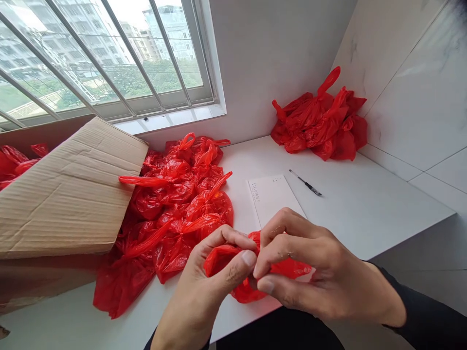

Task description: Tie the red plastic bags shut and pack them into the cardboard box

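Note:
Near the table's front edge, a red plastic bag point(248, 294) is gathered between my two hands. My left hand point(207, 277) is closed on its left part, with thumb and fingers pinching the bunched film. On the other side, my right hand point(310, 265) pinches the bag with bent fingers and thumb, its fingertips close to my left thumb. The fingers hide the middle of the bag, and I cannot tell what is inside. To the left lies a heap of knotted red plastic bags point(182, 209), filled and with handles sticking up.
A cardboard box point(69, 189) with more red bags inside stands at the left. Another pile of red bags point(317, 121) lies in the back corner. A notebook point(273, 197) and a pen point(306, 183) rest on the white table point(365, 194). Behind is a barred window point(109, 58).

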Action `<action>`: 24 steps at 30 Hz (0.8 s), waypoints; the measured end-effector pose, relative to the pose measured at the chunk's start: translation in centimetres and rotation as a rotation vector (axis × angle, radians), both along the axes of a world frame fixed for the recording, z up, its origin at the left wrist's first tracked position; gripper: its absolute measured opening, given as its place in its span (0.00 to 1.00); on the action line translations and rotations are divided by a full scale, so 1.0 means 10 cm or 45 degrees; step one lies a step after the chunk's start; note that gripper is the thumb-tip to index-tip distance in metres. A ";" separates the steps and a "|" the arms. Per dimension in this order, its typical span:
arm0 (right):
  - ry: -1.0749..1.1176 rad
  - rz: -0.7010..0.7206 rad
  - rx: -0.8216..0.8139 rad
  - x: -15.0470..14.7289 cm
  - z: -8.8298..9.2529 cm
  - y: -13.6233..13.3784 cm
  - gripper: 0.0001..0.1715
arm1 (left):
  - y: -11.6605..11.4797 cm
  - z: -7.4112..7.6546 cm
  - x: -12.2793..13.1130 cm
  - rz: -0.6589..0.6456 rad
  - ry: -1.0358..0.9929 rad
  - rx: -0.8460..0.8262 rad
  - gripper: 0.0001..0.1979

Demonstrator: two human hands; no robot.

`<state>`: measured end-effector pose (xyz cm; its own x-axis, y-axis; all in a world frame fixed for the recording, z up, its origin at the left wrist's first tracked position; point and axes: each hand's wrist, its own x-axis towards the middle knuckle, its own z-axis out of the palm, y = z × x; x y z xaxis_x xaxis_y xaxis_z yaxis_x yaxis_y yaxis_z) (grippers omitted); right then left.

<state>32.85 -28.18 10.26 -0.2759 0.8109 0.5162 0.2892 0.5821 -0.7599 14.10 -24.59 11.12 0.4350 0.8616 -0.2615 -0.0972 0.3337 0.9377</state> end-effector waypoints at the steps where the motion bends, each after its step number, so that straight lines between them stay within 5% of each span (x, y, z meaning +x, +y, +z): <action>1: 0.031 -0.017 -0.014 0.01 -0.01 0.02 0.07 | 0.00 0.00 -0.02 -0.031 0.034 0.032 0.10; 4: 0.073 -0.044 -0.169 0.02 -0.05 0.09 0.16 | 0.01 -0.03 -0.05 -0.106 0.200 0.240 0.06; 6: 0.086 -0.025 -0.403 0.03 -0.07 0.13 0.17 | 0.01 -0.08 -0.06 -0.031 0.385 0.557 0.03; 9: 0.154 0.008 -0.717 0.04 -0.13 0.18 0.19 | 0.01 -0.21 -0.07 0.121 0.621 1.143 0.13; 12: 0.177 0.087 -0.821 0.06 -0.19 0.22 0.18 | 0.02 -0.35 -0.06 0.109 0.679 1.504 0.20; 17: 0.256 0.326 -0.866 0.06 -0.24 0.27 0.14 | 0.07 -0.46 -0.08 0.116 0.818 1.737 0.29; 24: 0.029 -0.168 -0.687 0.22 -0.28 0.22 0.13 | -0.01 -0.65 -0.36 -0.137 1.111 1.779 0.33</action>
<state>35.09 -26.02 7.43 -0.1473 0.9888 0.0230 0.3133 0.0687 -0.9472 10.51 -24.71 4.60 0.6516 0.6034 0.4596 0.5536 -0.7926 0.2557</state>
